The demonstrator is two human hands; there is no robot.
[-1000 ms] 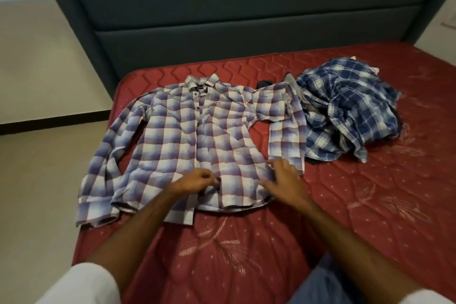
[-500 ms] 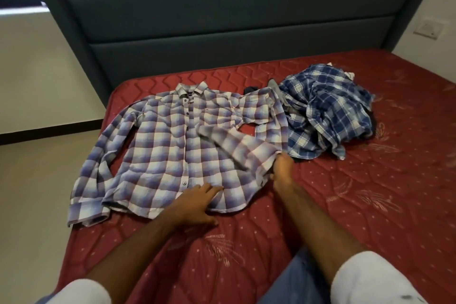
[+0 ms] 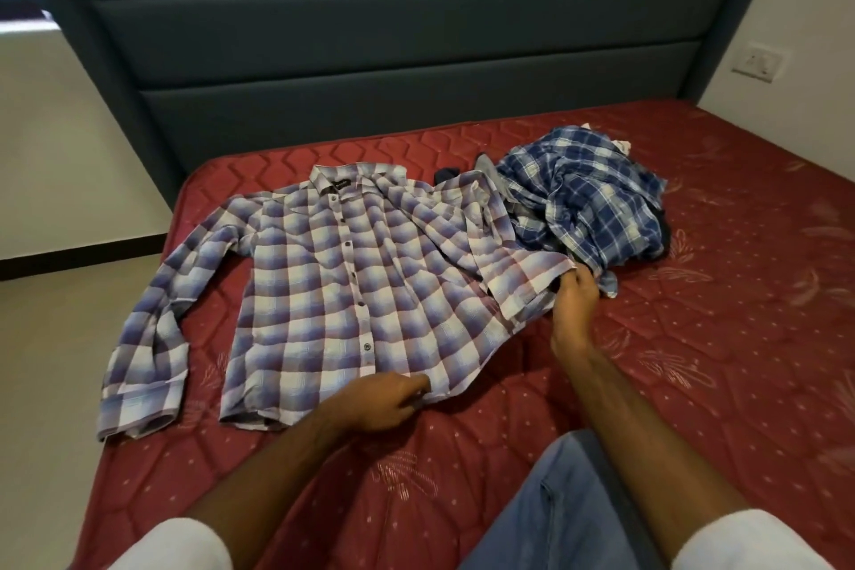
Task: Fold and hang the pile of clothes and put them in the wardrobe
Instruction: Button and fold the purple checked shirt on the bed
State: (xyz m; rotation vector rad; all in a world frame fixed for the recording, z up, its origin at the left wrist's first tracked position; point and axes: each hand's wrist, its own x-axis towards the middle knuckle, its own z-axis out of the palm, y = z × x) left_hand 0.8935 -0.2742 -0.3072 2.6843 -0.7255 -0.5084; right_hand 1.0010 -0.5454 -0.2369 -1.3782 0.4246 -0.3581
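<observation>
While the left hand [image 3: 384,403] pins the hem of the checked shirt [image 3: 342,292], spread on the mattress [image 3: 694,384], the right hand [image 3: 573,292], pinching the sleeve cuff at three o'clock, should draw it flat across toward nine o'clock.

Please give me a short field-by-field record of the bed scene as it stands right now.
surface: red mattress
spread garment: light checked shirt, buttoned front up, collar toward the headboard
left hand: grips the shirt's bottom hem
right hand: pinches the cuff of the shirt's sleeve
sleeve on the other side: lies flat along the mattress edge
waiting: crumpled blue checked pile beside the shirt
folding: not yet done
</observation>
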